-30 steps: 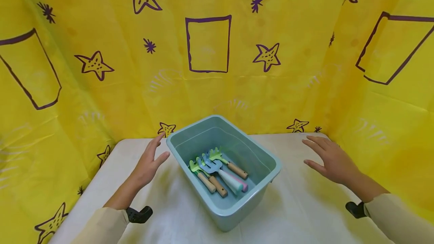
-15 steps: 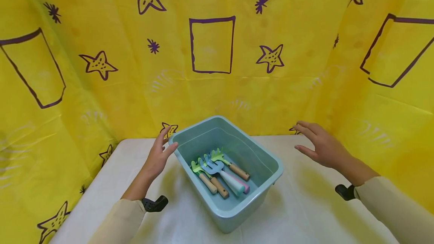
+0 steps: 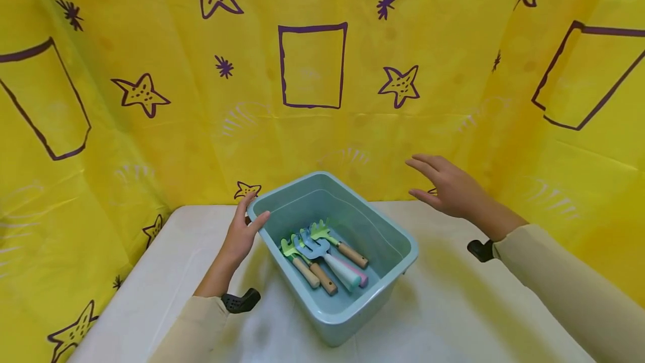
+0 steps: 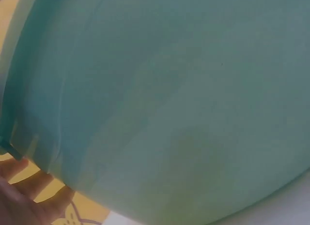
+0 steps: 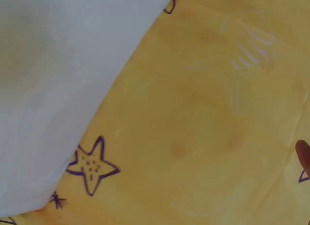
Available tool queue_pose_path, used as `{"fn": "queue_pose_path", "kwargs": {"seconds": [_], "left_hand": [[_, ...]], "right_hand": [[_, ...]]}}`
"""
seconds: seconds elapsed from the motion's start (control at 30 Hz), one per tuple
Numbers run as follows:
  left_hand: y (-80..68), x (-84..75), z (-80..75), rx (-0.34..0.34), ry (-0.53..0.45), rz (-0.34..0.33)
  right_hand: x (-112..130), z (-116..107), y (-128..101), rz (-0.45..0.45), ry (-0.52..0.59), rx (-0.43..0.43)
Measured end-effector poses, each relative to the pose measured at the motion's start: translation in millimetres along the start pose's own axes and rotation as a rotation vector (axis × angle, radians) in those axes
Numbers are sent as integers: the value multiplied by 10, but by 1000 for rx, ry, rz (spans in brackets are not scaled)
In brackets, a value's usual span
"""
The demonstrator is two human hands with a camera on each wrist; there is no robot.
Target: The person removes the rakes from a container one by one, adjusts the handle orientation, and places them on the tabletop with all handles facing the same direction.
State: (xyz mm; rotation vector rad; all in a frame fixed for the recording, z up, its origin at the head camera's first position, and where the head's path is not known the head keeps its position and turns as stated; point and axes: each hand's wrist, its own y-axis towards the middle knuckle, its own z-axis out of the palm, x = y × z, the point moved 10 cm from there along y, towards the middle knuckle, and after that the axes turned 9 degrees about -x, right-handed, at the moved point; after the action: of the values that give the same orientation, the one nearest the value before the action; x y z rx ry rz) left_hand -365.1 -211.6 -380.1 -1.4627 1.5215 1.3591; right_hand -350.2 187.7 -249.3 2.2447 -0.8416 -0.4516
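A blue-green plastic tub (image 3: 353, 310) stands angled on the white table. Inside it lie several small garden hand tools: green hand rakes (image 3: 322, 231) with wooden handles (image 3: 353, 255), and a blue hand fork (image 3: 313, 245) with a pale handle on top. A pink handle (image 3: 363, 279) shows partly beneath it. My left hand (image 3: 242, 234) is at the tub's left corner, thumb over the rim and fingers outside; whether it presses the rim cannot be made out. In the left wrist view, its fingers (image 4: 36, 186) reach along the tub wall. My right hand (image 3: 450, 189) hovers right of the tub, fingers extended, holding nothing.
White cloth covers the table (image 3: 438, 296). Yellow sheets (image 3: 312, 144) with purple star drawings hang behind and on both sides, close to the table's edges. A black device (image 3: 242, 300) sits on the left wrist, another (image 3: 481, 251) on the right.
My left hand has moved right to the tub's corner, its thumb now over the rim. The right hand has moved left and farther forward. Tub and tools have stayed put.
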Motion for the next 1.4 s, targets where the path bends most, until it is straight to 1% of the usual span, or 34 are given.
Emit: {"fn": "queue_pose_path", "kwargs": {"seconds": [0.17,0.27,0.37,0.43,0.57,0.67,0.7,0.83,0.93,1.03,1.13,1.3,1.4], "left_hand": [[-1,62,32,-11,-29,-20],[-5,67,41,-18,-60,-14],[-8,71,44,-23,-96,-6],[-9,80,44,-23,-109,1],[-6,96,43,-14,-112,8],[-7,80,47,-2,-116,-1],[-14,62,49,4,-119,-7],[-84,-98,50,24,-133,-14],[-136,-210,44,27,-133,-14],[-145,-235,36,23,-130,-20],[-145,-234,32,25,-130,-26],[-135,-205,38,32,-139,-28],[-88,-99,55,31,-157,-29]], "right_hand": [[105,67,233,-1,38,0],[188,112,355,-13,50,3],[254,181,451,-7,54,27],[285,237,505,17,76,54],[328,376,598,105,178,127],[352,513,658,191,303,196],[363,559,677,216,343,219],[429,720,764,295,508,292],[483,836,808,367,627,356],[536,958,816,469,747,434],[601,1087,795,567,860,520],[688,1329,721,694,978,659],[730,1481,661,758,1028,728]]}}
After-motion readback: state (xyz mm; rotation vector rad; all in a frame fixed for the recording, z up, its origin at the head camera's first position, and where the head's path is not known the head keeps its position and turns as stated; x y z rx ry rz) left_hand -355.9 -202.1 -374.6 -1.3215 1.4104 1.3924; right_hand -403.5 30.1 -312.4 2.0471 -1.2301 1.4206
